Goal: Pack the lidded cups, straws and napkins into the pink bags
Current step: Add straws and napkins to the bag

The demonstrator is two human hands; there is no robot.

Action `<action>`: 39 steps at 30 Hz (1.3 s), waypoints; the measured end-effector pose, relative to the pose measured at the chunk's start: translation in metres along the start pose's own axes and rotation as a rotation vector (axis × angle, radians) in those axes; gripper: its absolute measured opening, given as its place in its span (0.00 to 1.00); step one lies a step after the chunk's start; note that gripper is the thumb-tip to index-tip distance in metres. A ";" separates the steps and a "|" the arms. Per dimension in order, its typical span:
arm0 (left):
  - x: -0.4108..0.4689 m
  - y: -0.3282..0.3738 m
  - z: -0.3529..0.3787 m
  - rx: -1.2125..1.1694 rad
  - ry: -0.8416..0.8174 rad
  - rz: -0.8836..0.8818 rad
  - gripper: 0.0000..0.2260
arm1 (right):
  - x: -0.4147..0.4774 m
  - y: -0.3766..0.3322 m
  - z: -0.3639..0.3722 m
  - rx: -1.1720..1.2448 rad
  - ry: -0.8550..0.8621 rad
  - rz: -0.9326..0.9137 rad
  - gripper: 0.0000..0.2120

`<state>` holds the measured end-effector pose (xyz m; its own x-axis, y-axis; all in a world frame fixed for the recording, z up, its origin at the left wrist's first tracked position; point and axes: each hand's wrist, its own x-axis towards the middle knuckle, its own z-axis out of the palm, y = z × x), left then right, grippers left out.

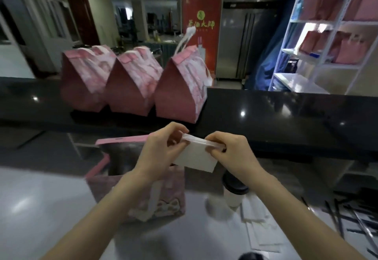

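Grey table (41,198) with a raised black ledge (286,112) at its far side. White shelf (327,65) at far right carries pink bags. Three closed pink bags (131,87) stand in a row on the ledge. One open pink bag (143,196) stands on the table, directly below the hands. Lidded cup (235,192), black lid, upright just right of it. Loose napkins (259,225) and dark straws (351,218) lie further right. Left hand (161,147) and right hand (231,147), fingers curled, pinch opposite ends of a white folded napkin (196,157) held above the open bag; a slim white strip lies along its top edge, identity unclear.
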<state>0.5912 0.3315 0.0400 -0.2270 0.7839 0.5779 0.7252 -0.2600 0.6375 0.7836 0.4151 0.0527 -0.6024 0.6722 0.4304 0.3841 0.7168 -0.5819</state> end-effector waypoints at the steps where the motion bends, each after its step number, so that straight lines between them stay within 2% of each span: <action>1: -0.002 -0.009 -0.022 0.011 0.034 -0.007 0.12 | 0.009 -0.015 0.009 0.005 0.001 -0.007 0.09; 4: -0.010 -0.046 -0.084 0.143 0.071 -0.031 0.15 | 0.033 -0.051 0.037 0.009 0.023 -0.015 0.09; 6: -0.015 -0.074 -0.114 0.290 0.008 -0.055 0.18 | 0.046 -0.068 0.056 -0.013 0.031 -0.017 0.09; 8: -0.020 -0.098 -0.131 0.388 -0.155 -0.093 0.23 | 0.054 -0.079 0.075 -0.053 0.010 -0.004 0.09; 10: -0.029 -0.118 -0.138 0.435 -0.364 -0.158 0.33 | 0.058 -0.083 0.094 -0.085 -0.055 0.040 0.08; 12: -0.038 -0.133 -0.141 0.444 -0.497 -0.203 0.41 | 0.059 -0.083 0.112 -0.123 -0.130 0.097 0.08; 20: -0.061 -0.135 -0.131 0.461 -0.634 -0.154 0.57 | 0.059 -0.079 0.156 -0.207 -0.578 0.214 0.09; 23: -0.064 -0.133 -0.129 0.448 -0.647 -0.127 0.58 | 0.059 -0.076 0.171 -0.250 -0.587 0.248 0.11; 26: -0.066 -0.133 -0.128 0.471 -0.639 -0.109 0.59 | 0.060 -0.074 0.181 -0.392 -0.507 0.284 0.16; 29: -0.063 -0.133 -0.127 0.470 -0.621 -0.117 0.58 | 0.060 -0.073 0.183 -0.557 -0.478 0.243 0.19; 32: -0.058 -0.133 -0.125 0.439 -0.578 -0.109 0.56 | 0.056 -0.075 0.176 -0.542 -0.447 0.183 0.17; 35: -0.054 -0.129 -0.124 0.424 -0.475 -0.084 0.46 | 0.044 -0.077 0.158 -0.495 -0.374 0.142 0.12; 39: -0.042 -0.115 -0.116 0.487 -0.331 -0.061 0.29 | 0.018 -0.074 0.122 -0.438 -0.160 0.107 0.10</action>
<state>0.4421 0.2634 0.0016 -0.1198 0.9438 0.3079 0.9499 0.0188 0.3119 0.6593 0.3518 0.0188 -0.6302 0.7344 0.2520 0.6881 0.6786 -0.2569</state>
